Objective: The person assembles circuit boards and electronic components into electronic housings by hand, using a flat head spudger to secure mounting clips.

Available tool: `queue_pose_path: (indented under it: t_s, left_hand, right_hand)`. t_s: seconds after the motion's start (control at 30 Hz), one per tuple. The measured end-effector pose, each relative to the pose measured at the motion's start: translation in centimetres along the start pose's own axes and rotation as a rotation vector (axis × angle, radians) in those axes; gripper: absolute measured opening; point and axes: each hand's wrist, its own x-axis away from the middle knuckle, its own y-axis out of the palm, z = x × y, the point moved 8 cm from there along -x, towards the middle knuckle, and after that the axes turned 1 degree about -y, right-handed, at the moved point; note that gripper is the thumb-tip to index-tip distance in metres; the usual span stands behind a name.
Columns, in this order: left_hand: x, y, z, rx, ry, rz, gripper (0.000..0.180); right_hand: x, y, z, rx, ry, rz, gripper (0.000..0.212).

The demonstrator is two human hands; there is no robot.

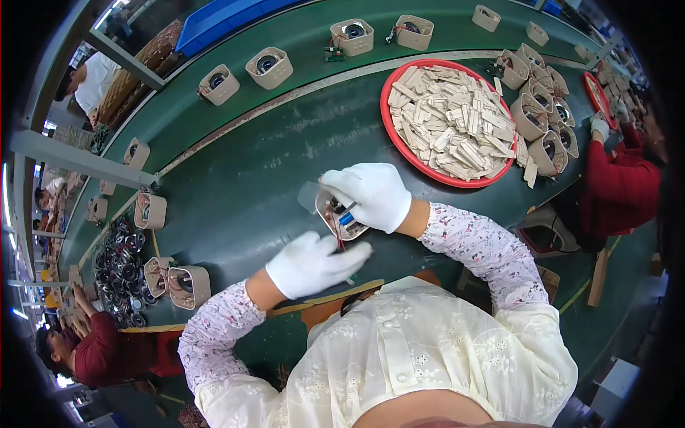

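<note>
A beige box-shaped housing stands on the green work surface in front of me, its open top showing wires and dark parts. My right hand, in a white glove, is closed over its far right side with curled fingers; what they grip is hidden. Just under those fingers shows a small blue cylinder. A translucent flap sticks out at the housing's far left. My left hand, also gloved, lies near the housing's front with fingers stretched out and thumb apart, beside thin red wires.
A red round tray heaped with beige strips stands at the far right, next to clustered housings. More housings line the green belt beyond. Loose speakers and two housings sit at left. Co-workers work on both sides.
</note>
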Motion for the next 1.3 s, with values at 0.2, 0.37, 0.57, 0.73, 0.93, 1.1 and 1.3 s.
queue_pose_path:
  t_s: [0.2, 0.37, 0.57, 0.73, 0.93, 1.1, 1.3]
  left_hand:
    - [3.4, 4.4, -4.4, 1.707, -1.070, 0.385, 0.037]
    - [3.0, 3.8, -3.7, 2.429, -0.731, 0.774, 0.061]
    - [6.2, 5.9, -3.0, 2.207, -0.946, 0.899, 0.029]
    - [7.0, 6.8, -3.7, 1.991, -1.098, 0.949, 0.015]
    - [5.6, 4.3, -4.4, 1.253, -1.087, 0.599, 0.019]
    - [3.0, 0.9, -4.7, 0.674, -0.737, 0.348, 0.023]
    - [2.4, 0.6, -4.0, 0.652, -0.735, 0.232, 0.024]
  right_hand:
    - [0.5, -0.4, 1.3, 0.037, 0.037, 0.096, 0.017]
    - [0.4, -4.7, 1.4, -0.371, 0.166, -0.065, 0.021]
    - [0.9, -5.5, -3.8, -0.140, -0.155, -0.394, 0.025]
    - [2.7, -1.1, -4.4, 0.062, -0.176, -0.570, 0.007]
    - [1.2, -1.5, -4.0, 0.122, 0.036, -0.810, 0.039]
    - [1.1, -2.9, -3.7, -0.121, 0.121, -0.402, 0.024]
    - [3.8, -1.1, -4.6, 0.151, -0.042, -0.547, 0.008]
